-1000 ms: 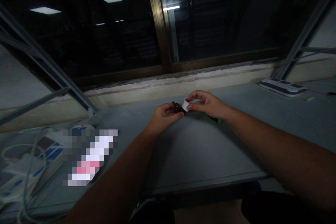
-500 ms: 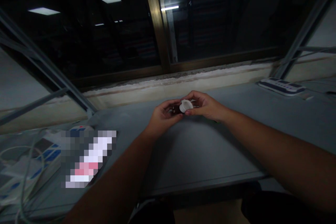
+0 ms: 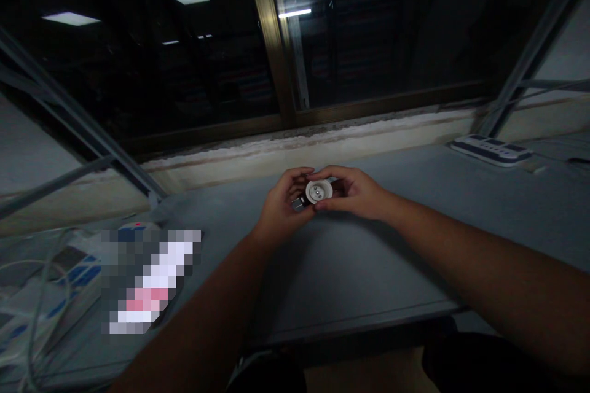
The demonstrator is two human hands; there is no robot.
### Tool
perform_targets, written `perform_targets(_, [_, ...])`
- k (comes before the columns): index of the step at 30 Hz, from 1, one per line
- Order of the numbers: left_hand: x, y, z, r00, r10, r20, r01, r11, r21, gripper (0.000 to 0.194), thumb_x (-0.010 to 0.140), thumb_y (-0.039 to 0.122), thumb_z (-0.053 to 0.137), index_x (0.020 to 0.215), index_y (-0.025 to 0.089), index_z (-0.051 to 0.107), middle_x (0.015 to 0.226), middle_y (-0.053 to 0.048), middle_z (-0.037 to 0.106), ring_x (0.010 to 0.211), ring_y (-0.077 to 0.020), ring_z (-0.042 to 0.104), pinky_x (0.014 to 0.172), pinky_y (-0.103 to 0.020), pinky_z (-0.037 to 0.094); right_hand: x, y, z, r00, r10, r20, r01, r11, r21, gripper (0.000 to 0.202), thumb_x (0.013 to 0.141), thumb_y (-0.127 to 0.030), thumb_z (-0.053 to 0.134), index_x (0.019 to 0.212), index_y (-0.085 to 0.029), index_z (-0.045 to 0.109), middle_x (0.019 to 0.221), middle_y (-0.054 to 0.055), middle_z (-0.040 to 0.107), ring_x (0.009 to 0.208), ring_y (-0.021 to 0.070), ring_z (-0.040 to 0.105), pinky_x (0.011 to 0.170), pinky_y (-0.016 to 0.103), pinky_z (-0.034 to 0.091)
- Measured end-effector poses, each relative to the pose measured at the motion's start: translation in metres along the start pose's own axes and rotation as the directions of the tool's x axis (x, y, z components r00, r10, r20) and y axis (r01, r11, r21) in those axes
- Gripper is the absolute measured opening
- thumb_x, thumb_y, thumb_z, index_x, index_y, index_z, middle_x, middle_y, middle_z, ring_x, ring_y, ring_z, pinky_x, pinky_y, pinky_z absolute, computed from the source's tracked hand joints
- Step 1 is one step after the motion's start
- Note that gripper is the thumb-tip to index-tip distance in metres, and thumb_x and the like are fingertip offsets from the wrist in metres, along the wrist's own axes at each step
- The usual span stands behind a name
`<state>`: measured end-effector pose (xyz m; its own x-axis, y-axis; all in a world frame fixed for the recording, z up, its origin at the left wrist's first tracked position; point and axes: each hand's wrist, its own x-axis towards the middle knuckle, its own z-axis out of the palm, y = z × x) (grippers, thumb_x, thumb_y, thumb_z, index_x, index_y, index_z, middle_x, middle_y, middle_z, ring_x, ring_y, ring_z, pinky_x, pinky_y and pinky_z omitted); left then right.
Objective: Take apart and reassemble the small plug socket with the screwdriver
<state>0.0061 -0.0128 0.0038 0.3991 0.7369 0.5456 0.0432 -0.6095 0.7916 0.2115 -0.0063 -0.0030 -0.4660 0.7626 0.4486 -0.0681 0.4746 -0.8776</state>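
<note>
Between my two hands is a small white round lamp holder point(image 3: 319, 192), its open face turned toward me with small contacts visible inside. My left hand point(image 3: 282, 204) is curled around its left side, thumb near the lower rim. At that side a dark piece with a shiny metallic part point(image 3: 298, 203) shows between the fingers; I cannot tell if it belongs to the lamp holder. My right hand point(image 3: 359, 195) grips the rim from the right, fingers above and thumb below. Both hands are just above the grey table point(image 3: 359, 270), and the fingers hide the lamp holder's back.
At the left lie a power strip point(image 3: 83, 273) with a pale cable point(image 3: 34, 325) and a blurred-out flat object point(image 3: 157, 279). Another white and dark power strip point(image 3: 491, 151) is at the far right. Metal frame bars point(image 3: 83, 116) and a dark window stand behind the table.
The lamp holder has turned so that its open face, tilted sideways before, now looks toward me. Both hands have shifted slightly with it; the view has moved a little.
</note>
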Motion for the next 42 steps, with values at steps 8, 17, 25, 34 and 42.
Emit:
perform_targets(8, [0.000,0.004,-0.002,0.997,0.017,0.071,-0.028,0.987,0.155,0.059,0.079,0.023,0.083,0.135,0.023,0.062,0.136,-0.013,0.066,0.125,-0.0298,0.064,0.096,-0.035,0.056,-0.002,0.000,-0.004,0.990,-0.141,0.013,0.141,0.979,-0.147,0.047,0.075,-0.040,0.088,0.118,-0.028,0.073,0.118,0.007,0.058,0.102,0.0218,0.065,0.085,0.035,0.058])
perform_targets(17, [0.002,0.002,-0.010,0.999,-0.012,0.035,0.002,0.958,0.288,0.062,0.079,0.026,0.083,0.138,0.024,0.064,0.116,-0.010,0.074,0.109,-0.0258,0.070,0.082,-0.030,0.057,-0.004,-0.003,-0.019,0.999,0.038,-0.018,-0.042,0.926,-0.374,0.077,0.081,-0.052,0.079,0.143,-0.032,0.039,0.139,0.009,0.054,0.092,0.0167,0.069,0.077,0.032,0.059])
perform_targets(25, [0.007,-0.011,-0.027,0.995,-0.085,-0.049,0.095,0.954,0.285,0.040,0.074,0.030,0.085,0.112,0.021,0.076,0.121,-0.012,0.075,0.113,-0.0295,0.069,0.091,-0.038,0.057,-0.011,0.005,-0.067,0.895,0.415,-0.161,-0.395,0.572,-0.719,0.041,0.058,-0.030,0.090,0.092,-0.022,0.069,0.071,0.004,0.067,0.056,0.0183,0.057,0.060,0.033,0.044])
perform_targets(34, [0.005,-0.027,-0.031,0.984,-0.173,-0.040,0.178,0.965,0.194,0.047,0.071,0.033,0.088,0.112,0.018,0.072,0.116,-0.012,0.075,0.110,-0.0275,0.070,0.092,-0.038,0.057,-0.002,0.004,-0.072,0.945,0.198,-0.259,-0.303,0.824,-0.478,0.031,0.077,-0.030,0.074,0.104,-0.023,0.062,0.090,0.004,0.071,0.065,0.0146,0.063,0.058,0.027,0.048])
perform_targets(42, [0.003,-0.032,-0.029,0.972,-0.228,0.063,0.216,0.965,0.150,0.051,0.068,0.030,0.091,0.112,0.016,0.070,0.110,-0.011,0.072,0.101,-0.0238,0.069,0.081,-0.033,0.057,0.008,-0.017,-0.084,0.804,-0.072,-0.590,0.021,0.995,-0.093,0.047,0.077,-0.051,0.079,0.111,-0.028,0.057,0.091,0.000,0.065,0.073,0.0138,0.063,0.069,0.030,0.055])
